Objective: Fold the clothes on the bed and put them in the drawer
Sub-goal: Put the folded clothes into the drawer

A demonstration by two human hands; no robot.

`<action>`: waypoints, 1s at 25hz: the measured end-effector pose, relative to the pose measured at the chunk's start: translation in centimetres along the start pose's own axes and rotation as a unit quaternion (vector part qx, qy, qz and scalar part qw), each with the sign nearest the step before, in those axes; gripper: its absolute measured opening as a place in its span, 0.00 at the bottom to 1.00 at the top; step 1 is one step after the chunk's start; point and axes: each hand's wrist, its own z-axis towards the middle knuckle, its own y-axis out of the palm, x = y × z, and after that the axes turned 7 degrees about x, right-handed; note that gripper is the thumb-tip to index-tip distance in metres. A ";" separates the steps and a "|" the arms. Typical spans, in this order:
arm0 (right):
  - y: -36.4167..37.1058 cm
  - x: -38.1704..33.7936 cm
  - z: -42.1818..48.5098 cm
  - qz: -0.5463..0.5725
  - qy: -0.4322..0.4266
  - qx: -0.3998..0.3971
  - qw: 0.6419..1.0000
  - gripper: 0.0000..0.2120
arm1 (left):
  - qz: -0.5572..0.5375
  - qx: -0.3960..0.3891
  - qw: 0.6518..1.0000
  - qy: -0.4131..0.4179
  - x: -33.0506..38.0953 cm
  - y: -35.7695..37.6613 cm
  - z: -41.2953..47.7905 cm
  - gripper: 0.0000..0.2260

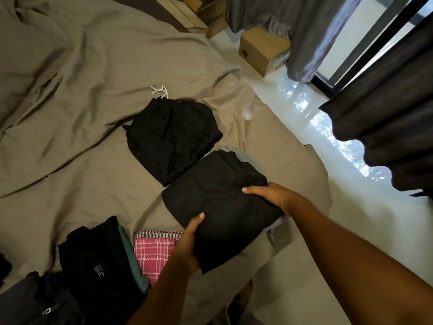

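A folded stack of black clothes [218, 202], with a grey garment showing underneath, is near the bed's right edge. My left hand [187, 245] grips its near-left corner, thumb on top. My right hand [271, 195] grips its right side, thumb lying across the top. Behind it on the bed lies another folded black garment [171, 137] with a white drawstring [160, 91]. At the lower left are a folded pink checked cloth [153, 252], a teal piece [131, 256] and a dark folded pile [98, 266]. No drawer is in view.
The bed is covered by a rumpled beige sheet [82, 90]. To the right runs a glossy white floor [304, 127]. Cardboard boxes [262, 50] stand by grey curtains [304, 31]; a dark curtain [393, 118] hangs at the right by the glass door.
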 end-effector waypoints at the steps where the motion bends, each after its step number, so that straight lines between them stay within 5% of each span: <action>1: -0.1 0.1 -0.2 0.007 0.005 -0.003 1.000 0.32 | 0.005 0.001 1.000 -0.002 -0.1 -0.1 0.0 0.25; 6: -0.1 0.9 -1.8 0.069 0.049 -0.031 0.996 0.18 | 0.047 0.043 0.998 -0.008 0.2 -1.0 -0.3 0.31; 15: 0.7 3.6 -8.5 0.170 0.030 -0.032 0.985 0.20 | 0.139 0.022 0.990 0.003 2.5 -1.3 -6.5 0.24; 25: -1.8 9.9 -24.1 0.376 -0.071 0.129 0.915 0.20 | 0.399 -0.122 0.908 0.041 2.7 7.6 -13.7 0.23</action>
